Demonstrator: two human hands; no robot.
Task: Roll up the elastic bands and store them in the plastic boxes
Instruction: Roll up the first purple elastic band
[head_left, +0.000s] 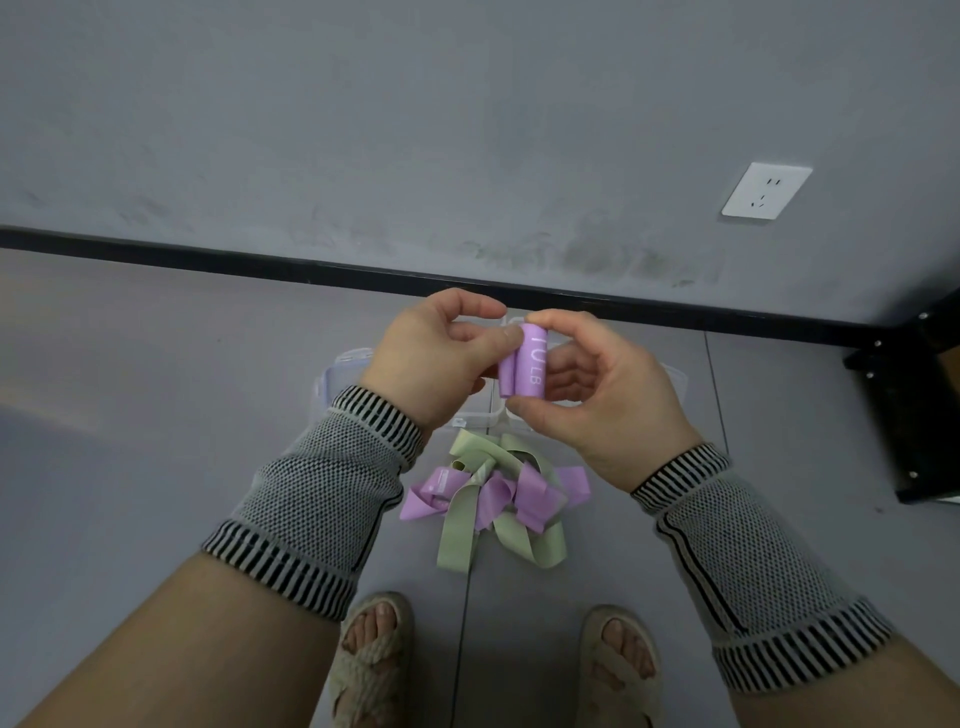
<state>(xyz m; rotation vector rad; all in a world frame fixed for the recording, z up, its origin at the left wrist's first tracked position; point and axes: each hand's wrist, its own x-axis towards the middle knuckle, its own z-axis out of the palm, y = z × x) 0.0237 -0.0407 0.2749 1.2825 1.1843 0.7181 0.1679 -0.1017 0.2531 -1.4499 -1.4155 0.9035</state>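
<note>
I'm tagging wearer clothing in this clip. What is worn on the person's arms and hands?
Both forearms wear knitted grey mesh-pattern sleeves, the left sleeve and the right sleeve, each edged at both ends with black-and-white striped cuffs. The left hand and right hand are bare: no gloves, rings or watch visible.

Loose bands on floor, plastic boxes behind them, wall socket far right.

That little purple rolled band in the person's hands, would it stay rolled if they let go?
Probably not. The purple rolled elastic band is pinched by the left hand and the right hand, which suggests springiness. The loose purple and green bands on the floor lie curled and floppy, so it looks light and soft, apt to unroll.
</note>
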